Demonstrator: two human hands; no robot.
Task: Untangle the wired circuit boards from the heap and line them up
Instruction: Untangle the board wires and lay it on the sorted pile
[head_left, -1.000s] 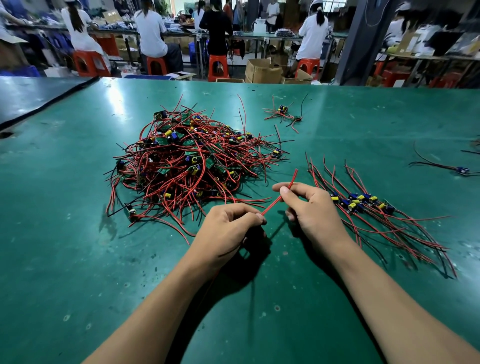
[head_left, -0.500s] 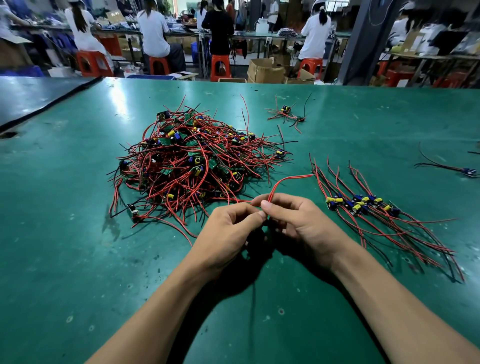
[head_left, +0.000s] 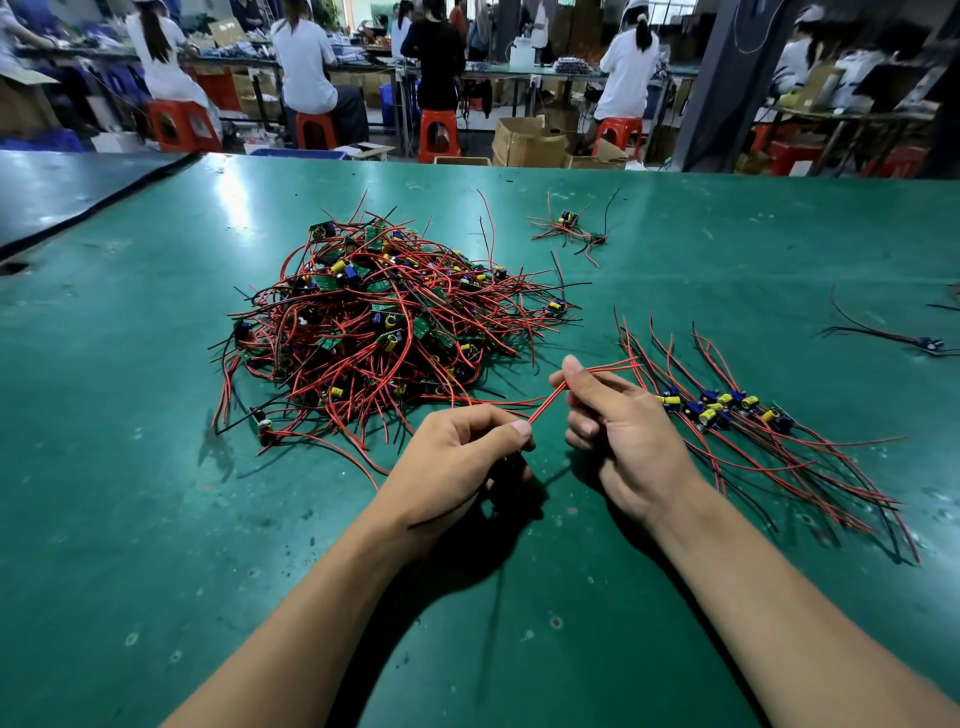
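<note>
Your left hand (head_left: 457, 460) fingers curled, pinching a red wire (head_left: 544, 406), your right hand (head_left: 631, 441) pinching it further along, its near end seemingly tucked under your left palm, heap (head_left: 384, 322) just beyond

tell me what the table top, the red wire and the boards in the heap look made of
The table top looks like a green rubber or vinyl mat, semi-gloss: it reflects light in soft patches and shows scuffs and spots. The red wire seems coated in soft, smooth plastic, since it bends in loose curves. The boards look like rigid, flat, green-coated circuit board; they are too small to say more.
</note>
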